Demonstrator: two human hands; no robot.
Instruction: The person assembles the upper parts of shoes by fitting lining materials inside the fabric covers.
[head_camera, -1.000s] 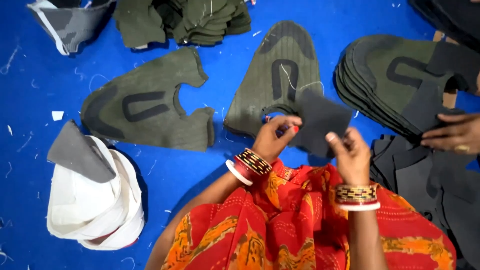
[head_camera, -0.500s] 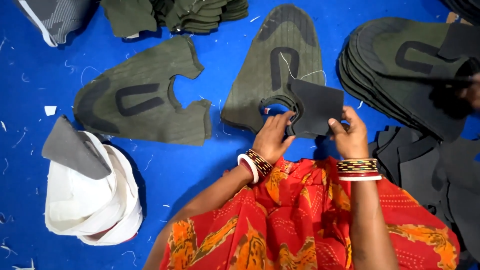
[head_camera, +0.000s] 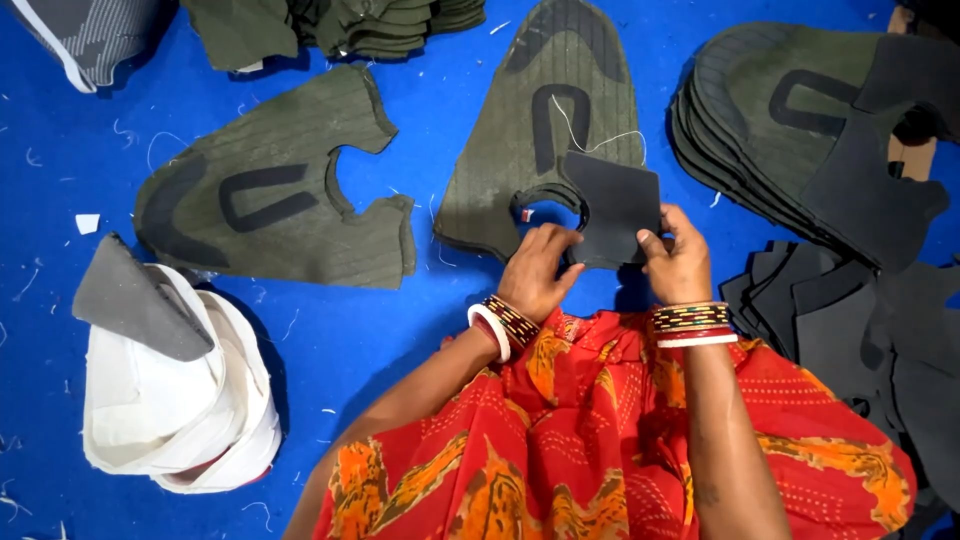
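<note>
Underneath everything lies a blue worktop (head_camera: 60, 200) scattered with thread scraps. Olive knitted shoe uppers cover much of it: a tall stack (head_camera: 770, 110) at the right, a single upper (head_camera: 270, 185) left of centre, and another upper (head_camera: 545, 120) in the middle. White fabric pieces (head_camera: 175, 400) sit piled at lower left. Against the heel edge of the middle upper rests a dark foam piece (head_camera: 615, 205). The left hand (head_camera: 535, 270) pinches its lower left edge, fingers curled shut; the right hand (head_camera: 680, 260) grips its right edge likewise.
</note>
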